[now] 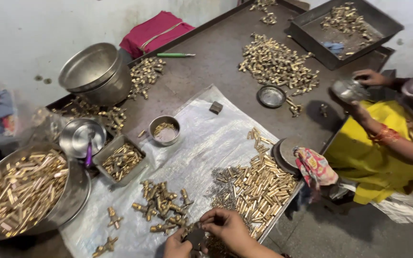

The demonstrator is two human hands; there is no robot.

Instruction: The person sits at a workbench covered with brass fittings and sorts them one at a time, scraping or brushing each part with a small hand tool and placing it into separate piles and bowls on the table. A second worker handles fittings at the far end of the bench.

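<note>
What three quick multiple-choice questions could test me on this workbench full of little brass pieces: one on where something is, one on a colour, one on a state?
1. Where does the big round bowl of brass tubes sit?
A. at the left edge
B. in the far right tray
C. on the floor

2. What colour is the pen lying near the far edge of the table?
A. red
B. green
C. black

3. What are the person's own hands doing?
A. resting flat and empty
B. pinching a small dark part
C. lifting a bowl

Answers: 1 A, the bowl stands far left. 2 B, its barrel is green. 3 B, the left hand and right hand meet on a small dark part.
</note>
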